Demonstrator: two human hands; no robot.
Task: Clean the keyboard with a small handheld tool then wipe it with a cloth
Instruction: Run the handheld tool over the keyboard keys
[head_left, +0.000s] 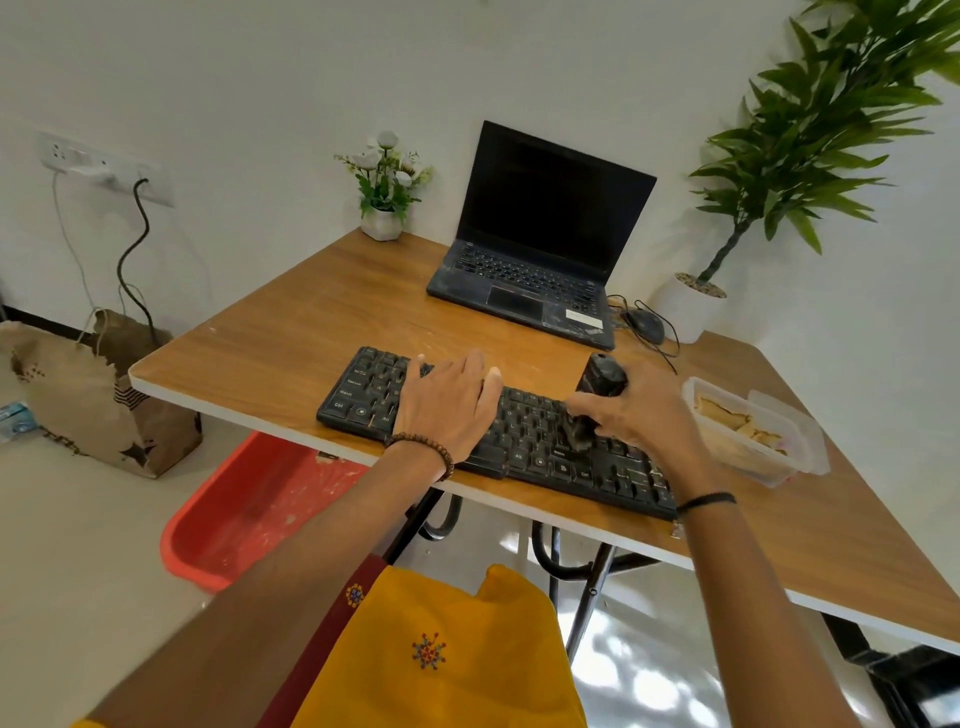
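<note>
Keyboard (530, 436) lies on the desk (311, 312) close along its front edge, long axis parallel to that edge. The left hand (447, 405) rests flat on the keyboard's left half, fingers straight and spread, holding nothing and seemingly pinning the board. The right hand (639, 410) grips a dark tool (600, 376), fingers and thumb wrapped round its body. The tool stands tilted, lower end on the keys just right of the middle, upper end leaning toward the desk's far edge. Any next stroke probably runs along the long axis. The right-end keys sit just beside the working hand, while the left half is covered, so that hand would need to lift first. A container (693, 395) near the right edge holds something tan; whether it is the cloth I cannot tell.
</note>
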